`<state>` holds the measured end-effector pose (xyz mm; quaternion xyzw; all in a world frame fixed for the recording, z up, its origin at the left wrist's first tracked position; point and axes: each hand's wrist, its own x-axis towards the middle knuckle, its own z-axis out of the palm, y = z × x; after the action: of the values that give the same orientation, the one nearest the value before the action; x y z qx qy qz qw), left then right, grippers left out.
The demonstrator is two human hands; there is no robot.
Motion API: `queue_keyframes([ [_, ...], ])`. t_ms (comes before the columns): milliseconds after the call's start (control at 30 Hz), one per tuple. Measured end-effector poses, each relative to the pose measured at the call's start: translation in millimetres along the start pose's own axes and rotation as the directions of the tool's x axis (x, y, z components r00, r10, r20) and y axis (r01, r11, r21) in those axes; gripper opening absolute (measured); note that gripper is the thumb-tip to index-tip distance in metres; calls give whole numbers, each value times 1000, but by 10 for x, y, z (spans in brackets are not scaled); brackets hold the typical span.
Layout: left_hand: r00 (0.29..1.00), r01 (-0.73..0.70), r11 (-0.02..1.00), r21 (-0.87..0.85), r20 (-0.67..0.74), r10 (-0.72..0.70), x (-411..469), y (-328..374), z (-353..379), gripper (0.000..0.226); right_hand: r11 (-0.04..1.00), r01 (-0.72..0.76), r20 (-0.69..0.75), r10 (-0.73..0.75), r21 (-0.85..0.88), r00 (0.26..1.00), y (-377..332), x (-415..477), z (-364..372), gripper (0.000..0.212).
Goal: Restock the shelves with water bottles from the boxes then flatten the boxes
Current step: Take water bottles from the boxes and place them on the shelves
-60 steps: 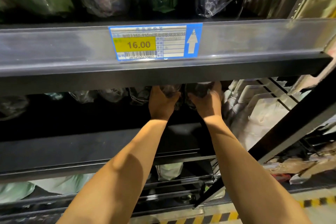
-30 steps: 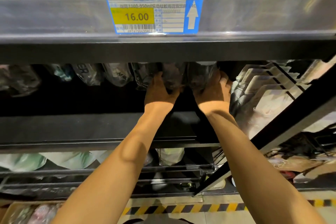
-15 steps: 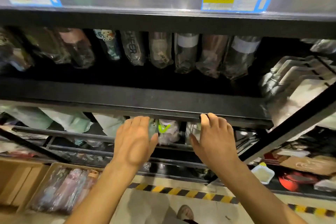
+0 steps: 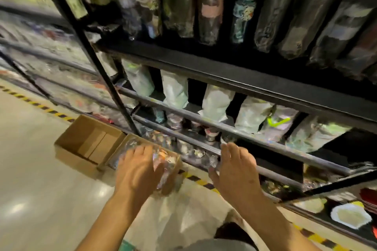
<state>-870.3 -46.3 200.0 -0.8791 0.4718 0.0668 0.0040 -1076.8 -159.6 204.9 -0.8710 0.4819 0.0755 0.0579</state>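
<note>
Plastic-wrapped water bottles point(image 4: 163, 159) fill the cardboard box point(image 4: 172, 181) at lower centre, right under the left hand point(image 4: 138, 171). Its fingers are straight and spread, holding nothing; blur hides whether they touch the bottles. Just to the right, the right hand point(image 4: 236, 173) is likewise spread and empty, before the lowest rail of the black shelves point(image 4: 224, 75). A second box point(image 4: 71, 157) stands just beside the first, further left. Other wrapped bottles point(image 4: 210, 14) line the upper shelf.

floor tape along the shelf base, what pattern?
The floor tape has yellow and black diagonal stripes, seen in the head view.
</note>
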Motion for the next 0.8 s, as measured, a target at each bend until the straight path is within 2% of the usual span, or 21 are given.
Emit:
queue_keyframes([
  [167, 995, 103, 992, -77, 18, -102, -6, -573, -2, 49, 998, 56, 64, -57, 10, 996, -601, -4, 144, 70],
  [333, 983, 175, 976, -130, 69, -168, 349, -915, 82, 53, 996, 84, 137, -89, 42, 987, -986, 415, 301, 72],
  [600, 944, 187, 980, 73, 264, -200, 1045, -1587, 389, 61, 992, 88, 317, -114, 94, 941, -1726, 1552, 652, 71],
  [733, 892, 211, 976, 57, 398, -216, 1477, -1917, 735, 65, 989, 57, 386, -107, 137, 916, -2079, 1979, 974, 68],
  [800, 873, 178, 982, 58, 452, -184, 1698, -2088, 976, 65, 992, 44, 410, -88, 115, 908, -2218, 2140, 1194, 64],
])
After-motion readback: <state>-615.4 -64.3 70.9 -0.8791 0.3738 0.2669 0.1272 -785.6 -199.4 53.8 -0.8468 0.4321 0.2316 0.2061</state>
